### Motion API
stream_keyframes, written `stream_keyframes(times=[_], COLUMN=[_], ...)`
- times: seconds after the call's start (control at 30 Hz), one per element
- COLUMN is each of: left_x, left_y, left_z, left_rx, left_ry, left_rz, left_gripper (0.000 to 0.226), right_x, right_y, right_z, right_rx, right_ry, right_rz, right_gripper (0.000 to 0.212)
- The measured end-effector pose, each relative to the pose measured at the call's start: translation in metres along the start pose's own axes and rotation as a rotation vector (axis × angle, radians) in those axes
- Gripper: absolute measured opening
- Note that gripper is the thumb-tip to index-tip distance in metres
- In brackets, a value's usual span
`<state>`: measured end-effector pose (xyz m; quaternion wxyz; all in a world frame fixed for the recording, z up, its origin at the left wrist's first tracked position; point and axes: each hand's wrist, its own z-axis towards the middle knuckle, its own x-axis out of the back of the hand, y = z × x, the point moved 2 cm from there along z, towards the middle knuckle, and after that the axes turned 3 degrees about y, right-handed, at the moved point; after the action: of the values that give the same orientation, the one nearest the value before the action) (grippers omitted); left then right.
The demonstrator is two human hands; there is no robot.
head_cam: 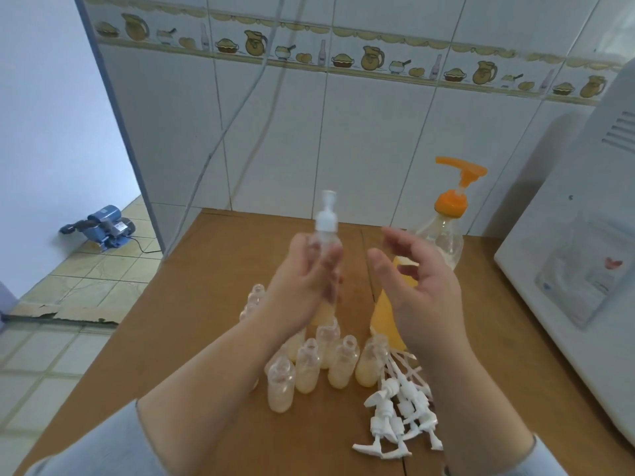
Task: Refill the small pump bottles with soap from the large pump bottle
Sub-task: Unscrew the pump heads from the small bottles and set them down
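The left hand [302, 280] keeps its grip curled round a small pump bottle [325, 255] lifted above the worktop [213, 269], likely to seat its pump, while the right hand [417, 286] hovers open beside it, with the large pump bottle [443, 231] just behind

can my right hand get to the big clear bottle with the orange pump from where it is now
Probably yes. The open right hand holds nothing and hovers just in front of the large clear soap bottle with the orange pump, with nothing visible between them.
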<state>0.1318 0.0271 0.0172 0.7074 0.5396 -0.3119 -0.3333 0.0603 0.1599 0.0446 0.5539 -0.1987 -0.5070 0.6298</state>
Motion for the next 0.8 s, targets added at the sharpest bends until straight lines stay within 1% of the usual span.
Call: stream_keyframes(times=[0.07,0.13,0.23,0.3,0.37,0.4,0.43,0.5,0.57,0.63,0.7,0.73,0.8], left_x=[-0.002,-0.003,-0.001,0.004,0.008,0.009,0.008,0.005,0.005,0.005,0.003,0.001,-0.001], left_y=[0.0,-0.001,-0.004,-0.004,-0.005,-0.007,-0.008,-0.009,-0.007,-0.006,-0.006,-0.007,-0.006], left_z=[-0.007,-0.013,-0.018,-0.019,-0.019,-0.019,-0.02,-0.024,-0.025,-0.026,-0.025,-0.026,-0.027], left_rx=[-0.018,-0.056,-0.113,-0.154,-0.199,-0.18,-0.115,0.043,0.069,0.056,0.07,0.081,0.072], left_ry=[-0.112,-0.16,-0.135,-0.072,-0.052,-0.096,-0.169,-0.298,-0.305,-0.29,-0.348,-0.385,-0.396], left_rz=[0.216,0.35,0.475,0.526,0.559,0.506,0.386,0.077,-0.099,-0.124,-0.018,0.007,-0.044], left_gripper=[0.041,0.042,0.042,0.041,0.041,0.042,0.042,0.039,0.034,0.036,0.044,0.044,0.039], right_x=[-0.005,-0.008,-0.008,-0.003,0.001,0.003,0.003,0.005,0.008,0.013,0.015,0.014,0.015], right_y=[-0.003,-0.006,-0.009,-0.009,-0.008,-0.008,-0.008,-0.011,-0.012,-0.015,-0.018,-0.021,-0.02], right_z=[0.005,0.007,0.006,0.005,0.005,0.005,0.004,0.004,0.007,0.007,0.006,0.005,0.007], right_rx=[-0.067,-0.094,-0.126,-0.179,-0.261,-0.291,-0.311,-0.316,-0.286,-0.28,-0.282,-0.287,-0.297], right_ry=[-0.05,-0.088,-0.133,-0.115,-0.104,-0.125,-0.158,-0.214,-0.184,-0.142,-0.184,-0.212,-0.197], right_rz=[-0.006,0.027,0.098,0.186,0.277,0.305,0.328,0.386,0.416,0.438,0.487,0.497,0.481], right_gripper=[0.032,0.022,0.019,0.025,0.022,0.02,0.02,0.025,0.025,0.039,0.066,0.079,0.088])
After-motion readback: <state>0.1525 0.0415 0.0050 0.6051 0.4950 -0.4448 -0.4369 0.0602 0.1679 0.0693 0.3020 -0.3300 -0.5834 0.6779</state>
